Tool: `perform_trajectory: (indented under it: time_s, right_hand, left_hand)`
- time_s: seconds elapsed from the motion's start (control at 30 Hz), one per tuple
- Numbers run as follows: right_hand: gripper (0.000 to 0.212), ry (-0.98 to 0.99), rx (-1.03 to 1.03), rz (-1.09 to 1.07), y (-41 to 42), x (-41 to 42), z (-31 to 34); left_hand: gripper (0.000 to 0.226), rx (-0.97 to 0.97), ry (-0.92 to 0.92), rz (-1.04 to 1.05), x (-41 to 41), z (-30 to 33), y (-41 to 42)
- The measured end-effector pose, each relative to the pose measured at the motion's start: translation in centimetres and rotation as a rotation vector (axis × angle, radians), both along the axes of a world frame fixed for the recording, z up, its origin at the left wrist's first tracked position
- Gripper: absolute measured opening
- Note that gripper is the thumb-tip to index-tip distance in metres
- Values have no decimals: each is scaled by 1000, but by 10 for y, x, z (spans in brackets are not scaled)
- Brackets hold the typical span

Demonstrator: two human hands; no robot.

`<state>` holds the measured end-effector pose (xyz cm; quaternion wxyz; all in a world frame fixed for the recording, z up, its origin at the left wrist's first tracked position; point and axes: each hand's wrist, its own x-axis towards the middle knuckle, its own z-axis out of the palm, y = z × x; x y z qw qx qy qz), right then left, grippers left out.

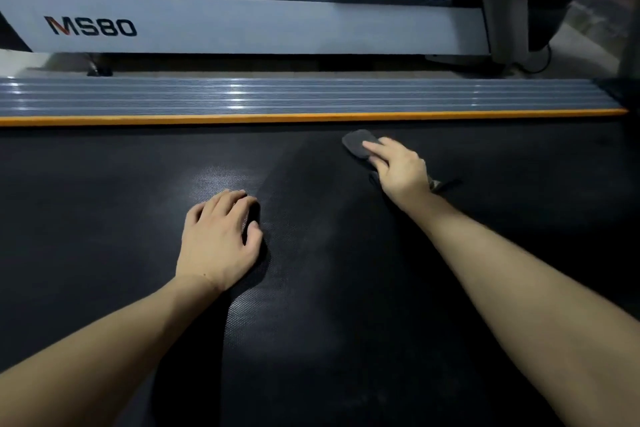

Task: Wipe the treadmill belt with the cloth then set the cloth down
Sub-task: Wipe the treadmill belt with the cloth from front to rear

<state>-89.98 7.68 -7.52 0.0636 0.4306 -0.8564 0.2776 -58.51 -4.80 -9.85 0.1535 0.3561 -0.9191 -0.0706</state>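
Observation:
The black textured treadmill belt (pixel 104 204) fills the lower part of the head view. A small dark grey cloth (pixel 356 144) lies on the belt near its far edge, right of centre. My right hand (pixel 401 172) presses on the cloth with its fingers stretched forward over it; much of the cloth is hidden under the palm. My left hand (pixel 220 239) rests flat on the belt nearer to me, left of centre, with its fingers relaxed and nothing in it.
A grey ribbed side rail (pixel 277 97) with an orange strip (pixel 277 118) borders the belt's far edge. Beyond it stands a second treadmill marked MS80 (pixel 90 26), with a grey upright post (pixel 502 0) at the right.

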Motion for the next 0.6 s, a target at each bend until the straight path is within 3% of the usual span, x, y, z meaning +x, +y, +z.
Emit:
perform_trajectory:
  time_s: [0.2,0.3,0.47,0.6]
  right_hand:
    - [37,-18,8,310,100,114,-12]
    - [34,-12,32,389,101,108,-12]
    - [31,-24,36,37,4,72,-3]
    - [33,7,1,99,17,118,-5]
  left_hand:
    - [40,18,2,2,1,3,1]
    - [40,42,10,-17,3,2,-1]
    - [39,93,-8,-62,14,11,-7]
    - [48,132,-112,-46,48,28,-13]
